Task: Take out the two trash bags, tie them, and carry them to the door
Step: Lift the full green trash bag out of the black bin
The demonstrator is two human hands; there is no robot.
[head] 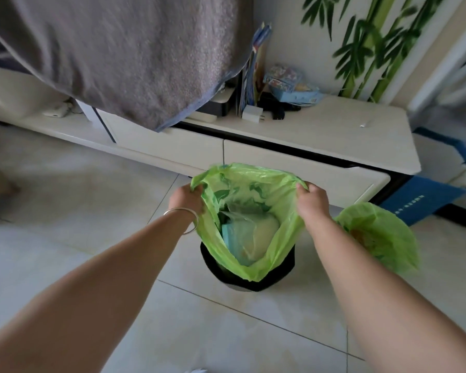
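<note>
— Where is the first trash bag?

— The green trash bag (249, 232) sits partly inside a black bin (249, 281) on the tiled floor (65, 211), its mouth pulled up above the bin's rim and spread wide. Inside it lie pale wrapped bundles and some clear plastic.

— And the hands?

— Both are closed on the bag's top edge. The left hand (184, 201), with a silver bangle (184, 220) on its wrist, pinches the left side of the rim; the right hand (312, 201) grips the right side. Between them the plastic is stretched open.

— The second bag?

— Another green bag (379, 238) stands just beside the first, to the right, behind the right forearm. It is blurred, and I cannot tell what holds it up.

— What lies beyond?

— A low cream cabinet (320, 135) with drawers runs along the wall, carrying boxes, a white charger (252, 114) and some books. A grey towel (124, 55) hangs down over its left part, and painted bamboo (374, 44) shows on the wall.
</note>
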